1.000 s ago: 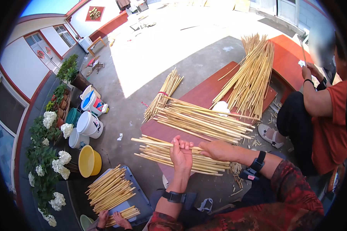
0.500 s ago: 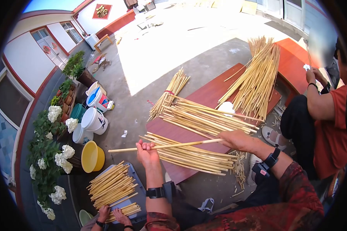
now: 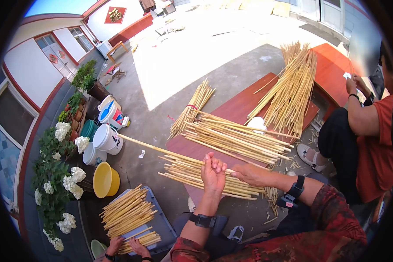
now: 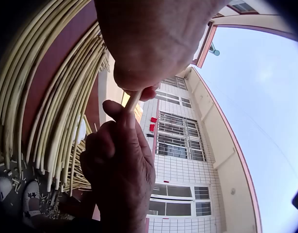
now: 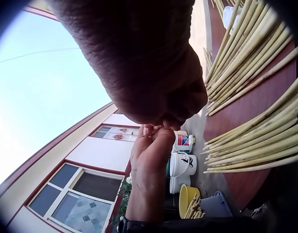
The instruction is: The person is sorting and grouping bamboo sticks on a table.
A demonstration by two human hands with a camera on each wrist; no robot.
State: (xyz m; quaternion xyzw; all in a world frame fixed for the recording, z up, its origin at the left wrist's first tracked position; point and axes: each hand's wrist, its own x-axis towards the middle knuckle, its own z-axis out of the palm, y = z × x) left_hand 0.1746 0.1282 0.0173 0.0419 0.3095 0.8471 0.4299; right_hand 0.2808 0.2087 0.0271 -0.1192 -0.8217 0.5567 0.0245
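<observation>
The left hand [image 3: 214,175] has its fingers curled round a long stick [image 3: 159,149], while the right hand [image 3: 251,174] pinches the same stick near its lower end; the stick slants up and left over the floor, clear of the bundle below. The left fingers cover part of it, and in the right wrist view the near hand is so dark that its grip cannot be made out. Just behind the hands, a front bundle [image 3: 174,171] lies on the reddish table [image 3: 240,97], partly hidden by the forearm and fingers. Beyond it lie a middle bundle [image 3: 238,137], a tied bundle [image 3: 192,107] with a red band, and a large heap [image 3: 290,87] covering much of the far end. At lower left a grey-blue tray [image 3: 163,222] holds short sticks [image 3: 127,212], where another person's hands [image 3: 139,248], cut off by the bottom edge, rest. Along the wall stand a yellow tub [image 3: 111,181], a white bucket [image 3: 113,142] with dark lettering too small to read, and a bucket [image 3: 118,118] with something blue inside. A seated person [image 3: 373,144] is cropped at right. The red plaque [image 3: 115,14] bears a gold character, hard to read.
</observation>
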